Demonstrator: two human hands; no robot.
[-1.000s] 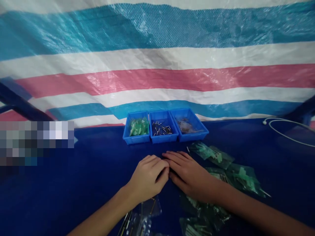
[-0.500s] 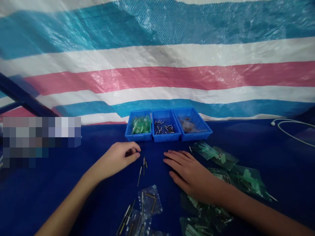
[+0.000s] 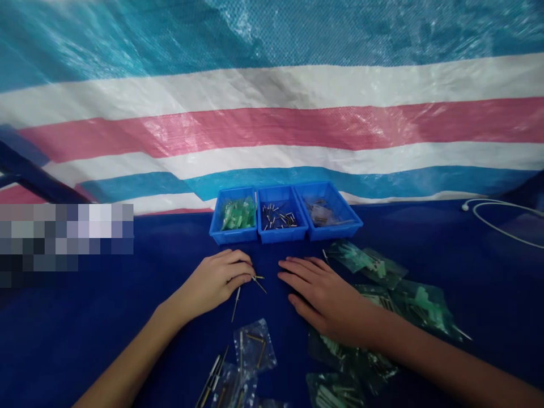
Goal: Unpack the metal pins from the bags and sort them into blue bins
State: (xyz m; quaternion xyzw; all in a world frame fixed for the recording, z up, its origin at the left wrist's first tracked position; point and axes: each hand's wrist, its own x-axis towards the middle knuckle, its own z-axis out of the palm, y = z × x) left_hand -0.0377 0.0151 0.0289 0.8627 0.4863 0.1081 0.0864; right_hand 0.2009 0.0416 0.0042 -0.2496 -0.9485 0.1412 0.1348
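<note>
My left hand (image 3: 225, 277) is closed in a pinch at the ends of thin metal rivets (image 3: 259, 283), which stick out past the fingertips. They still lie at table height. Just below the thumb, a single rivet (image 3: 236, 304) rests on the blue tabletop. My right hand (image 3: 317, 292) lies palm down with its fingers stretched out, holding nothing. Under and beside its forearm are clear bags with green plugs and metal pieces (image 3: 420, 309). Nearer to me sits a small clear bag with brass-coloured screws (image 3: 255, 345), next to several loose rivets (image 3: 212, 377).
Three blue bins stand in a row at the back: one with green packets (image 3: 233, 236), one with loose rivets (image 3: 283, 234), one with clear bags (image 3: 335, 231). A white cable (image 3: 488, 224) curls at right. A striped tarp (image 3: 272, 127) hangs behind the table.
My left hand has moved right and closed its fingertips on the rivets that lay loose on the table. My right hand stays flat. The view has shifted slightly.
</note>
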